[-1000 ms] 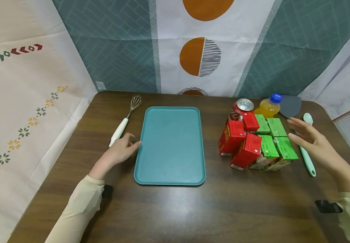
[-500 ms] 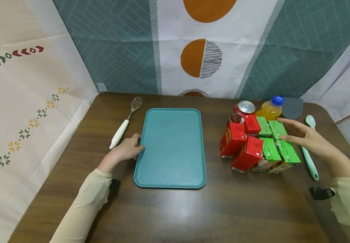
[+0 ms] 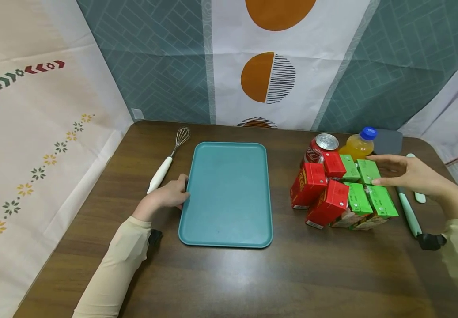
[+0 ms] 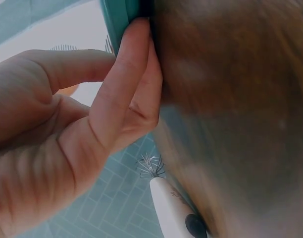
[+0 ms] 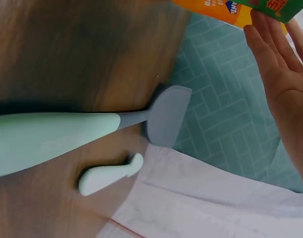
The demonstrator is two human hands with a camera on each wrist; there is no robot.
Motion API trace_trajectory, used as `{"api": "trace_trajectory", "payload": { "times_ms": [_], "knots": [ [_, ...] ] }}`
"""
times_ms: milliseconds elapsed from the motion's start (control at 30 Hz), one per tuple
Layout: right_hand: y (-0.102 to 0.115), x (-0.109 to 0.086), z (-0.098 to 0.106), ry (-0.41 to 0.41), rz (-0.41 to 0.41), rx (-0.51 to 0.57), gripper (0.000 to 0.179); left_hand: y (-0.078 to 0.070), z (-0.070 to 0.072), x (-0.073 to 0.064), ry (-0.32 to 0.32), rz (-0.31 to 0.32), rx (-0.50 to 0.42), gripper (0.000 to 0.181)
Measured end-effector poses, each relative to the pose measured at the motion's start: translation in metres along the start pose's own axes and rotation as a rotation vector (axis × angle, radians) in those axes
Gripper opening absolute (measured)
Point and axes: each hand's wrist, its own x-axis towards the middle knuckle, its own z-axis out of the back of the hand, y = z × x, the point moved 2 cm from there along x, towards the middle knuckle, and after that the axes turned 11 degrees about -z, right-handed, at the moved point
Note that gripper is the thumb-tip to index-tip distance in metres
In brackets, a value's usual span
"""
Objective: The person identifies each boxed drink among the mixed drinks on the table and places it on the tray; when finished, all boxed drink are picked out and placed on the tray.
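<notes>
At its left rim, my left hand (image 3: 170, 193) pinches the teal tray (image 3: 225, 194), thumb on one side of the edge and fingers on the other; the left wrist view shows the tray's rim (image 4: 114, 25) between them. On the right, my right hand (image 3: 415, 174) holds the back right green juice box (image 3: 368, 170) between thumb and fingers. Its fingers (image 5: 275, 42) touch the green box's lower part in the right wrist view. Several green juice boxes (image 3: 381, 198) and red boxes (image 3: 308, 183) stand upright, close together.
Behind the boxes are a red soda can (image 3: 324, 143) and an orange drink bottle (image 3: 360, 143) with a blue cap. A spatula (image 5: 57, 136) and a pale green utensil (image 5: 109, 176) lie right of them. A whisk (image 3: 160, 174) lies left of the tray.
My right hand has moved left from beside the boxes onto the back right green juice box. My left hand has moved right and taken hold of the tray's left rim.
</notes>
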Motion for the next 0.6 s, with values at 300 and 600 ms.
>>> {"api": "trace_trajectory", "payload": {
  "times_ms": [300, 600],
  "knots": [
    [-0.015, -0.006, 0.0, -0.015, -0.003, -0.013, 0.064, 0.001, 0.001, 0.0, 0.007, -0.009, 0.014, 0.047],
    [-0.024, 0.002, -0.01, 0.127, 0.221, 0.178, 0.069, 0.002, 0.001, 0.0, 0.011, -0.003, 0.006, 0.048]
  ]
}}
